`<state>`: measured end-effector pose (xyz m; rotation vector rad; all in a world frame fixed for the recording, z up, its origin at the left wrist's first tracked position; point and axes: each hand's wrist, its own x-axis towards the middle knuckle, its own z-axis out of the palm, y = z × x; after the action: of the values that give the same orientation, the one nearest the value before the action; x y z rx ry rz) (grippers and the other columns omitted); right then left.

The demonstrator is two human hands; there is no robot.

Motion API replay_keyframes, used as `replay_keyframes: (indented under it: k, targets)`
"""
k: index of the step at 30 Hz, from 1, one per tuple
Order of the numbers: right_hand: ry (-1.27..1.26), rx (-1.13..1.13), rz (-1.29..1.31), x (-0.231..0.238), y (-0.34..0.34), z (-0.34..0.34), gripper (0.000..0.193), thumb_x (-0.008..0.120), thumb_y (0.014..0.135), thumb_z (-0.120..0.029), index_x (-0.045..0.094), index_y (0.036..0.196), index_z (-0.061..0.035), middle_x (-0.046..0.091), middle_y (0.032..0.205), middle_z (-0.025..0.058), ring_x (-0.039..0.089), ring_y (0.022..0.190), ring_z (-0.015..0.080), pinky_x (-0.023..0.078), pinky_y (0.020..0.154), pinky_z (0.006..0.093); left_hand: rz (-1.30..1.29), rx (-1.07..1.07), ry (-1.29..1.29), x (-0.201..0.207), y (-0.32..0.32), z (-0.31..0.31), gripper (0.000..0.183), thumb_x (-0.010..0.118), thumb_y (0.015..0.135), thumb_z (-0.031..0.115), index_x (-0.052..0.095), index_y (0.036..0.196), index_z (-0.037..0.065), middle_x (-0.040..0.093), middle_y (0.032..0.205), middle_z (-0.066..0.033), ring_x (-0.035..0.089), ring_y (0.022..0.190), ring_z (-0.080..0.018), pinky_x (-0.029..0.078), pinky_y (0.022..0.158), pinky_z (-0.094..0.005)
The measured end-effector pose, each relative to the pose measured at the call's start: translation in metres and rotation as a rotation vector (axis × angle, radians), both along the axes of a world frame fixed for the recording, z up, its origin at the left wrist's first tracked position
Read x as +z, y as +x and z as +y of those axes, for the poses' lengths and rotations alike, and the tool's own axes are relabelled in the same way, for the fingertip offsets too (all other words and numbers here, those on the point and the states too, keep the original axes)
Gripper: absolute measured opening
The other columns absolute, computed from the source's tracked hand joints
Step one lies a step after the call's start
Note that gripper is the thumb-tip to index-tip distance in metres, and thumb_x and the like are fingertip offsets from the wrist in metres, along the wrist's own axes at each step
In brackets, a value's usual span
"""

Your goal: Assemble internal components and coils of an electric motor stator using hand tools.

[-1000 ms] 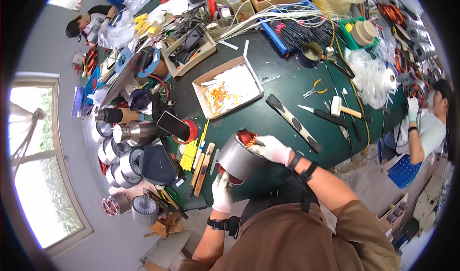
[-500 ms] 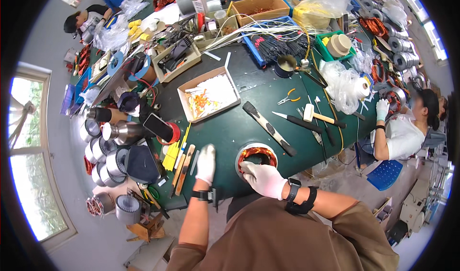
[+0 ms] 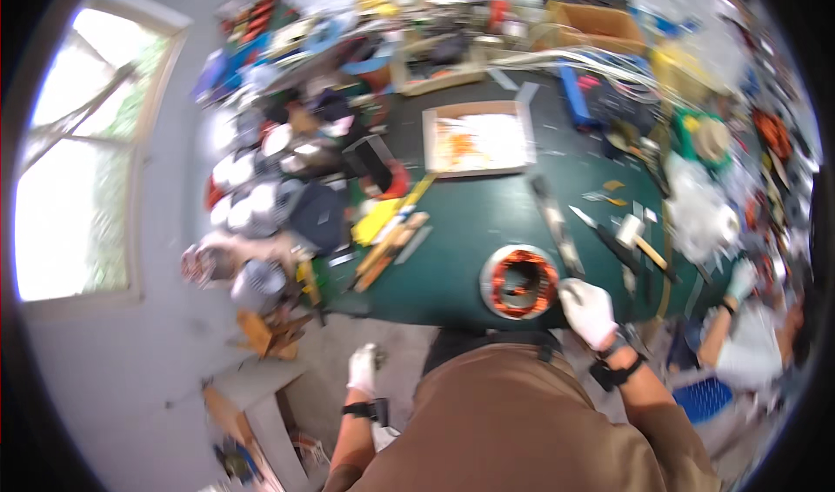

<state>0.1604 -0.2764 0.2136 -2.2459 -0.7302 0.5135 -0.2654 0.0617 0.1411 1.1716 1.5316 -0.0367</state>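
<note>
A motor stator, a pale metal ring with copper windings inside, stands near the front edge of the green table. Close against its right side is my right hand in a white glove. Those fingers look bent, but blur hides whether they touch the rim or hold anything. My left hand, also gloved, hangs off the table's front edge, low and to the left. Its fingers are smeared by motion, and I cannot make out what, if anything, is in them.
An open carton of white and orange pieces sits farther back. Right of the stator lie a dark bar, a knife and a mallet. Wooden sticks lie left. A co-worker sits at the right.
My left hand has left the tabletop and dropped below its front edge. My right hand has come off the stator's top to its right side. The view has swung left and blurred.
</note>
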Motion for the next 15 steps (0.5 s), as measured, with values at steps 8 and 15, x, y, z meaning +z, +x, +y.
replay_keyframes:
  k: [8,15]
  targets:
    - [-0.009,0.102,-0.003,0.033,-0.023,0.054,0.015,0.063,0.091,-0.006,0.073,0.101,-0.0006,0.073,0.095,0.0207,0.073,0.090,0.0387,0.058,0.081,0.0409,-0.113,-0.012,-0.092,-0.035,-0.005,0.024,0.032,0.056,0.107,0.024,0.065,0.126,0.000,0.074,0.112,-0.0097,0.072,0.098,-0.0204,0.055,0.086,-0.0333]
    - [-0.118,0.071,-0.136,0.050,-0.073,0.121,0.013,0.063,0.092,-0.007,0.073,0.099,-0.0013,0.073,0.091,0.0211,0.073,0.087,0.0389,0.058,0.079,0.0422,-0.373,0.054,0.278,-0.037,0.027,0.147,0.029,0.061,0.103,0.018,0.065,0.126,0.001,0.071,0.118,-0.0095,0.069,0.099,-0.0186,0.055,0.087,-0.0337]
